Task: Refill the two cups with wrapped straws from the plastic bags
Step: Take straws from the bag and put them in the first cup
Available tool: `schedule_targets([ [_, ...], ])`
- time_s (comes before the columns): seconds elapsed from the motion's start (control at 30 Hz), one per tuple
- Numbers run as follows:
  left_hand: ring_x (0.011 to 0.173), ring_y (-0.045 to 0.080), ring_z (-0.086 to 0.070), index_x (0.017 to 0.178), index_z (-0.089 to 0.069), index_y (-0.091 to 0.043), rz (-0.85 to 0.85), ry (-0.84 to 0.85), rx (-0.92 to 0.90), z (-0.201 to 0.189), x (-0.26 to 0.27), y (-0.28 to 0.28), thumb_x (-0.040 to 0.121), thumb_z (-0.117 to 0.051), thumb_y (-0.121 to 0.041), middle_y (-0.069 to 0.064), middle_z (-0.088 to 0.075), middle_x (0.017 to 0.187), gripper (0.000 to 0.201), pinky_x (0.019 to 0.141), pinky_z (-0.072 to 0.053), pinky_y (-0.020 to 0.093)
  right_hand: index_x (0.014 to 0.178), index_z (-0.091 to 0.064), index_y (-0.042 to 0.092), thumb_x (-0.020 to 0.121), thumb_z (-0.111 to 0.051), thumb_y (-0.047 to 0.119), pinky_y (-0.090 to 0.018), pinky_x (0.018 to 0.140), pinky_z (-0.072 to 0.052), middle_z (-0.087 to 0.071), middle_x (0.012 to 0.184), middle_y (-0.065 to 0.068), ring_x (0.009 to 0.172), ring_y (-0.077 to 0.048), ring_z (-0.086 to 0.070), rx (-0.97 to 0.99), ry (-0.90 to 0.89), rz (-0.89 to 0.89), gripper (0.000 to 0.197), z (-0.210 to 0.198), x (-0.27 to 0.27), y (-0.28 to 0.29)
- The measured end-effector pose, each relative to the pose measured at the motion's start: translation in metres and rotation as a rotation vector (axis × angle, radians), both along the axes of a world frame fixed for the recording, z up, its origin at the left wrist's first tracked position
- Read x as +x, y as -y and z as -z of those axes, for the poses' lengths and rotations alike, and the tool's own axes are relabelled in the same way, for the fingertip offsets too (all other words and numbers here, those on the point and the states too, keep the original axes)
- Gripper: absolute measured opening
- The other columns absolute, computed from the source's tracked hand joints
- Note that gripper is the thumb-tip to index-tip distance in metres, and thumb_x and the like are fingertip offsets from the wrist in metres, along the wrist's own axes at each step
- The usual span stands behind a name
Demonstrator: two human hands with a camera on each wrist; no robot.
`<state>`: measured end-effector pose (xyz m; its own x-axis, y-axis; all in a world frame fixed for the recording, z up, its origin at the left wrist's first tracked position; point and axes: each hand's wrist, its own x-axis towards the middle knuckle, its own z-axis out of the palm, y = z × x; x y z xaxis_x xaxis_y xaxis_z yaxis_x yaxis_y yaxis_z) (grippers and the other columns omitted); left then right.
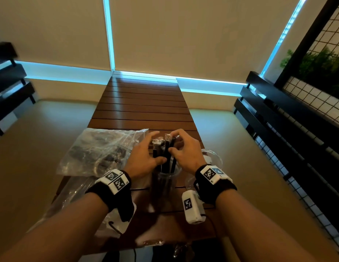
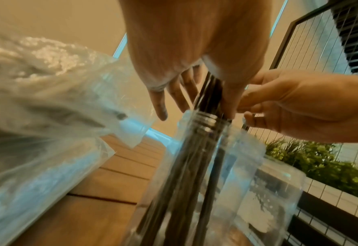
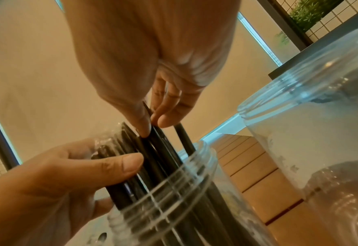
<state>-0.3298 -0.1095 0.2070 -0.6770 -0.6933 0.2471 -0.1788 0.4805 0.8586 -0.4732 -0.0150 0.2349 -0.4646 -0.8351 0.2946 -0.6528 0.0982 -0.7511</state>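
Observation:
A bundle of black wrapped straws (image 1: 165,148) stands upright in a clear plastic cup (image 1: 167,181) near the table's front. My left hand (image 1: 158,146) grips the bundle from the left, with its thumb across the straws (image 3: 148,159) just above the cup's rim (image 3: 174,176). My right hand (image 1: 172,141) pinches a few straws (image 2: 208,93) near their tops between thumb and fingertips (image 3: 163,122). A second clear cup (image 1: 212,157) stands close by on the right; its contents are unclear. A crumpled clear plastic bag (image 1: 100,152) holding more dark straws lies to the left.
The slatted wooden table (image 1: 144,103) runs away from me, narrow, with beige benches on both sides. More clear plastic (image 1: 74,195) lies at the front left under my left forearm. A black rail and wire grid with plants (image 1: 316,69) stand at the right.

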Motion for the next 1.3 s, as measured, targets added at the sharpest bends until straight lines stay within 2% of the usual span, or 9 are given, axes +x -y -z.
schedule_targets([
  [0.17,0.105,0.005,-0.058,0.137,-0.054,-0.025,0.011,-0.006,-0.287,-0.009,-0.003,0.008,0.079,-0.075,0.0,-0.005,-0.062,0.12,0.067,0.095,-0.049,0.022,0.117,-0.062,0.022,0.079,-0.072,0.004,-0.032,0.089,-0.055,-0.058,0.115,0.0,0.1,-0.016,-0.061,0.042,-0.139,0.013,0.043,0.007,-0.005,0.005],
  [0.3,0.104,0.011,-0.059,0.13,-0.062,-0.017,0.031,0.031,-0.37,-0.004,-0.002,0.009,0.083,-0.072,0.0,0.002,-0.066,0.116,0.051,0.095,-0.05,0.028,0.134,-0.051,0.026,0.082,-0.073,0.013,-0.023,0.09,-0.049,-0.046,0.131,0.001,0.109,-0.01,-0.051,0.075,-0.153,0.073,0.058,0.013,-0.008,0.002],
  [0.6,0.113,0.017,-0.059,0.154,-0.032,-0.02,0.125,0.148,-0.343,-0.001,-0.003,0.014,0.085,-0.066,-0.012,0.005,-0.057,0.133,0.077,0.093,-0.045,0.02,0.132,-0.056,0.024,0.087,-0.067,0.03,-0.019,0.083,-0.04,-0.05,0.126,0.001,0.103,-0.008,-0.049,0.1,-0.185,0.11,0.046,0.003,-0.009,0.003],
  [0.73,0.122,0.015,-0.052,0.149,-0.038,-0.024,0.028,0.153,-0.315,-0.022,0.012,0.026,0.075,-0.059,-0.033,0.0,-0.051,0.139,0.078,0.1,-0.048,0.036,0.11,-0.062,0.024,0.086,-0.062,0.023,-0.027,0.081,-0.051,-0.052,0.117,0.004,0.104,-0.014,-0.056,-0.098,-0.169,0.189,0.025,-0.015,-0.001,0.008],
  [0.83,0.126,0.025,-0.048,0.141,-0.044,-0.027,-0.275,0.419,-0.539,-0.029,0.026,0.038,0.075,-0.063,-0.052,0.003,-0.046,0.138,0.073,0.101,-0.043,0.05,0.092,-0.063,0.022,0.086,-0.059,0.016,-0.031,0.078,-0.054,-0.057,0.097,0.007,0.091,-0.013,-0.058,-0.199,-0.258,0.134,0.01,-0.027,0.014,0.018],
  [0.93,0.129,0.032,-0.044,0.144,-0.031,-0.025,-0.326,0.812,-0.429,-0.016,0.04,0.042,0.065,-0.068,-0.074,0.008,-0.033,0.144,0.1,0.097,-0.042,0.056,0.085,-0.064,0.02,0.085,-0.059,0.016,-0.033,0.072,-0.053,-0.059,0.087,0.007,0.083,-0.012,-0.055,-0.19,-0.336,-0.028,0.007,-0.036,0.038,0.03],
  [1.1,0.084,0.028,-0.063,0.086,-0.055,-0.014,-0.435,0.606,-0.249,-0.009,0.052,0.05,0.083,-0.063,-0.016,0.007,-0.062,0.091,0.008,0.063,-0.05,0.033,0.088,-0.07,0.016,0.087,-0.059,0.012,-0.031,0.073,-0.055,-0.065,0.087,0.002,0.077,-0.013,-0.06,0.001,-0.375,-0.233,0.012,-0.051,0.072,0.051],
  [1.17,0.067,0.026,-0.059,0.066,-0.047,-0.016,-0.459,0.496,-0.246,-0.014,0.059,0.057,0.087,-0.056,-0.008,0.002,-0.053,0.067,0.024,0.05,-0.035,0.027,0.088,-0.073,0.017,0.084,-0.058,0.009,-0.035,0.076,-0.057,-0.069,0.088,0.0,0.079,-0.017,-0.063,0.175,-0.43,-0.289,0.017,-0.055,0.083,0.062],
  [1.3,0.07,0.022,-0.049,0.075,-0.046,-0.015,-0.516,0.322,-0.16,-0.024,0.074,0.068,0.092,-0.049,-0.007,-0.001,-0.049,0.07,0.02,0.056,-0.029,0.031,0.099,-0.071,0.003,0.087,-0.057,0.003,-0.03,0.075,-0.05,-0.069,0.104,-0.012,0.094,-0.029,-0.065,0.473,-0.603,-0.38,0.019,-0.047,0.106,0.079],
])
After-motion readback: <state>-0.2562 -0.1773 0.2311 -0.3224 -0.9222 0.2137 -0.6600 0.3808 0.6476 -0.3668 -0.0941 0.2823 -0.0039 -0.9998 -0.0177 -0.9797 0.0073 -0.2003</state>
